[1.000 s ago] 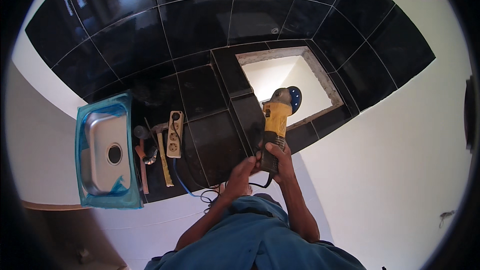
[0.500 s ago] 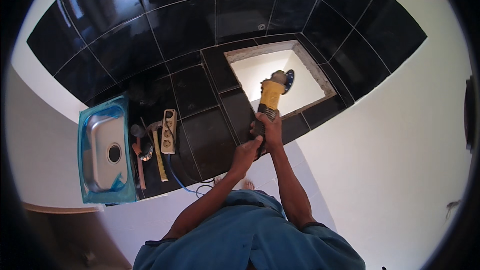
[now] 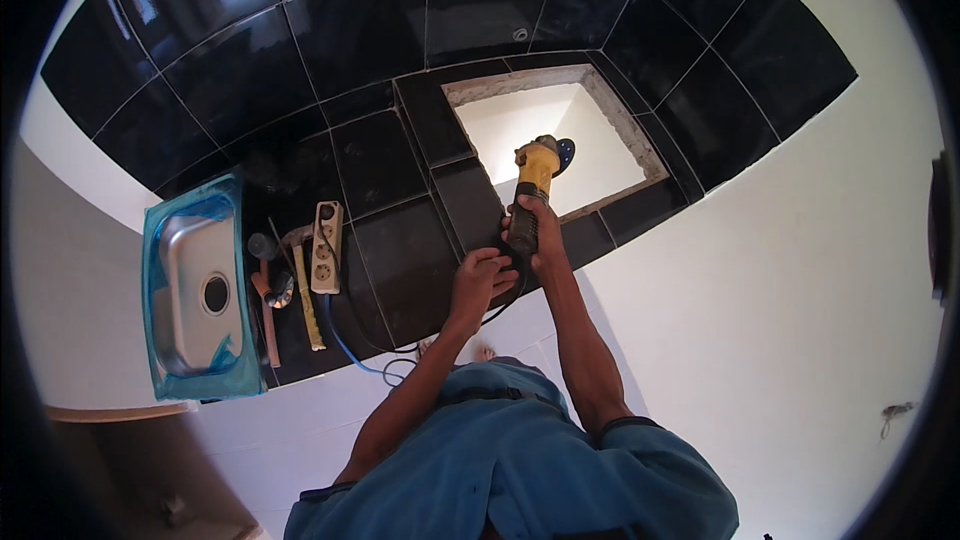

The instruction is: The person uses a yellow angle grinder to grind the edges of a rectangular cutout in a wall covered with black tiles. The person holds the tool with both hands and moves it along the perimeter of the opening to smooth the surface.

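Note:
My right hand (image 3: 541,237) is wrapped around the black rear grip of a yellow angle grinder (image 3: 537,162). The grinder's head and dark disc (image 3: 566,154) are over a rectangular cut-out (image 3: 460,92) in the black tiled counter. Just left of the grinder's rear end is my left hand (image 3: 480,285), its fingers apart and loosely bent, holding nothing I can see. A dark power cord (image 3: 503,308) hangs from the tool and passes close by this hand.
A steel sink (image 3: 205,290) with blue film lies at the counter's left end. Beside it are a red-handled tool (image 3: 268,325), a hammer (image 3: 308,300) and a white power strip (image 3: 327,250). Black tiled walls (image 3: 350,35) stand behind; a blue cable (image 3: 345,345) drops over the front edge.
My left hand has let go of the grinder's rear end and moved slightly left, its fingers opening. My right hand still holds the grinder, whose disc has turned somewhat.

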`<state>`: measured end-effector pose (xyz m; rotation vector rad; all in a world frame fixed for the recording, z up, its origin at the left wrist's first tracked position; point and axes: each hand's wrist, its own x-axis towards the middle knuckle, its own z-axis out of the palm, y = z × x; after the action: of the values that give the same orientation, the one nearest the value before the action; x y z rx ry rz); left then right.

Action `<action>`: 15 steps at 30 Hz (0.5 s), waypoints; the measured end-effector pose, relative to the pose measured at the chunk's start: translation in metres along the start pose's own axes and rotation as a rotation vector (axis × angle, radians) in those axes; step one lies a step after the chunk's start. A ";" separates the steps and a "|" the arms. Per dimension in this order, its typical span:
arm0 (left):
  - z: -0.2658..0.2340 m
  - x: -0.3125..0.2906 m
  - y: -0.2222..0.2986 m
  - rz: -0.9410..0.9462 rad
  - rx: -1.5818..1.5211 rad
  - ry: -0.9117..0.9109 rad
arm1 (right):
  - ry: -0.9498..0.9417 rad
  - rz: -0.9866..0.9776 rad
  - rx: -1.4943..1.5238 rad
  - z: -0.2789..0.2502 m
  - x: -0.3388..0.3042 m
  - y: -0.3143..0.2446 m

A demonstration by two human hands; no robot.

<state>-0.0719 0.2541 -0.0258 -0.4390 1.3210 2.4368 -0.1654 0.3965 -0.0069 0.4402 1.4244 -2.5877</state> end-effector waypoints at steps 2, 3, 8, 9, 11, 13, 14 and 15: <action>-0.004 0.000 0.004 0.073 -0.003 0.057 | 0.025 0.004 0.028 -0.003 -0.009 -0.002; -0.005 0.004 0.010 0.119 -0.007 0.083 | 0.011 0.006 0.027 -0.003 -0.015 -0.007; 0.012 0.005 0.043 -0.126 -0.048 -0.045 | -0.242 -0.013 0.082 -0.020 -0.053 -0.009; 0.025 0.000 0.049 -0.217 -0.036 -0.107 | -0.232 -0.079 0.051 -0.023 -0.057 -0.006; 0.044 -0.013 0.045 -0.193 0.182 -0.166 | -0.207 -0.213 -0.006 -0.025 -0.059 0.001; 0.047 -0.012 0.040 -0.179 0.291 -0.257 | -0.276 -0.242 -0.092 -0.026 -0.062 -0.007; 0.044 -0.005 0.035 -0.185 0.287 -0.318 | -0.288 -0.250 -0.146 -0.026 -0.062 -0.013; 0.046 -0.001 0.037 -0.191 0.284 -0.387 | -0.295 -0.263 -0.202 -0.027 -0.063 -0.020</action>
<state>-0.0918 0.2741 0.0260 -0.0152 1.3515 2.0088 -0.1062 0.4291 0.0161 -0.1616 1.7032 -2.5211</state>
